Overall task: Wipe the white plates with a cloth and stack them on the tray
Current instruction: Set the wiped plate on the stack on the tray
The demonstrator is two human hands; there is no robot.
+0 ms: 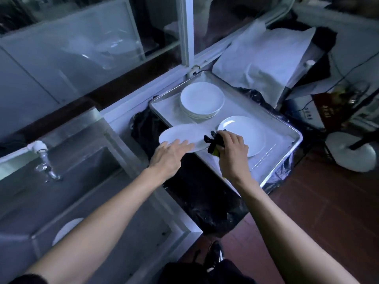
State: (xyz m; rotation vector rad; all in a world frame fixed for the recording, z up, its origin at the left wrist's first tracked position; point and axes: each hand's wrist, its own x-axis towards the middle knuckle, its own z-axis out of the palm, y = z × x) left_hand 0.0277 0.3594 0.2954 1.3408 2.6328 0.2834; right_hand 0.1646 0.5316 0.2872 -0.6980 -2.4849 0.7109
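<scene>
My left hand [171,154] holds a white plate [184,135] by its near rim, fingers straight along the edge, over the tray's left side. My right hand [231,152] grips a bunched dark cloth [213,141] with a yellow part, at the plate's right edge. A stack of white plates [202,99] stands at the back of the metal tray [283,138]. A single white plate [244,130] lies flat on the tray, partly behind my right hand.
A steel sink [86,160] with a white tap [42,149] lies to the left. Another white plate [65,229] sits in a lower basin. Black plastic [196,193] hangs under the tray. White cloth [264,58] is heaped behind it.
</scene>
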